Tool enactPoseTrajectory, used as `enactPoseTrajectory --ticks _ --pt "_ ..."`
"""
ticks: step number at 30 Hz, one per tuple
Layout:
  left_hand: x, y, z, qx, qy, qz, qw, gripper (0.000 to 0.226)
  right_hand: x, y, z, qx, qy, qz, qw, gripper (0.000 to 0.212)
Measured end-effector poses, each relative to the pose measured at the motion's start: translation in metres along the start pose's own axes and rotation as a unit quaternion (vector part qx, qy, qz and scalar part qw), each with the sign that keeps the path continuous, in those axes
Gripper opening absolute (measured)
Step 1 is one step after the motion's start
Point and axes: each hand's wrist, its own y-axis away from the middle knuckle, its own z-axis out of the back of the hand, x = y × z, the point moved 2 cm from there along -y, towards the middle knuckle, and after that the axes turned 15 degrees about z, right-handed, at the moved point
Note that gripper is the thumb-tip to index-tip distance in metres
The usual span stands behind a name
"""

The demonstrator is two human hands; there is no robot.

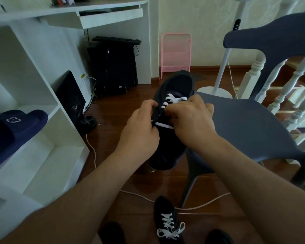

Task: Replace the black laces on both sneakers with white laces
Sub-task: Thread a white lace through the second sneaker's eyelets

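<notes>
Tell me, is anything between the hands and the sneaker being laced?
Nothing visible. The left hand and right hand are already on the sneaker, pinching the white lace at its eyelets. The finished sneaker lies apart on the floor.

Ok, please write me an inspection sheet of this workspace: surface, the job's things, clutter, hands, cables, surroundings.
Surface: grey chair seat; the sneaker in work lies at its left edge, above the wood floor.
Job's things: that sneaker has a white lace through its front eyelets only; second sneaker on the floor, fully laced white. Black laces: nothing seen.
Clutter: navy slipper on the white shelf.
Hands: left hand grips the sneaker's side; right hand pinches the lace.
Cables: white cord across the floor.
Surroundings: pink rack, computer tower, fan stand, stair railing.
</notes>
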Motion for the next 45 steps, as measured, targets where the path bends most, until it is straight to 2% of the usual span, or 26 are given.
enactPoseTrajectory --ticks 4,9,13,16,20,24,26,28,29,32,35,41,45 --pt "0.001 -0.001 0.002 0.007 0.029 0.011 1.0 0.061 0.001 0.002 -0.001 -0.017 0.03 0.031 0.999 0.029" --pt "-0.002 0.002 0.002 0.005 0.025 0.013 1.0 0.061 0.005 0.003 -0.005 -0.028 0.041 0.018 0.999 0.023" --pt "0.001 0.001 0.003 0.007 0.036 0.021 0.999 0.062 0.005 0.0 -0.006 -0.005 0.029 0.012 0.999 0.014" --pt "0.001 0.0 0.002 0.009 0.044 0.024 0.999 0.062 0.007 -0.002 -0.007 0.004 0.024 0.002 1.0 0.018" --pt "-0.001 0.003 -0.003 0.024 0.059 0.018 0.998 0.063 0.007 -0.003 -0.006 0.02 0.047 -0.007 0.999 0.008" --pt "-0.003 0.004 -0.005 0.025 0.063 0.013 0.998 0.062 0.007 0.0 -0.005 0.041 0.07 0.01 0.997 0.013" --pt "-0.002 0.003 -0.004 0.018 0.057 0.019 0.998 0.064 0.006 0.001 -0.006 0.047 0.042 0.008 0.998 0.012" --pt "0.001 0.0 -0.003 0.021 0.05 0.046 0.997 0.063 0.003 0.001 -0.007 0.039 -0.039 -0.017 0.998 0.004" --pt "0.003 -0.002 -0.002 0.031 0.06 0.072 0.995 0.059 0.001 0.0 -0.007 0.032 -0.093 -0.035 0.995 0.01" --pt "0.009 -0.008 0.0 0.077 0.159 0.168 0.97 0.04 -0.005 0.001 -0.007 0.003 -0.205 -0.061 0.977 0.018" --pt "0.011 -0.011 0.003 0.139 0.26 0.218 0.931 0.032 -0.008 0.003 -0.003 -0.012 -0.224 -0.062 0.973 0.018" --pt "0.005 -0.009 0.009 0.259 0.328 0.218 0.882 0.025 -0.007 0.003 0.005 -0.003 -0.202 -0.029 0.979 0.008" --pt "0.003 -0.01 0.011 0.26 0.349 0.236 0.869 0.023 -0.007 -0.001 0.012 -0.007 -0.232 -0.044 0.972 0.01"
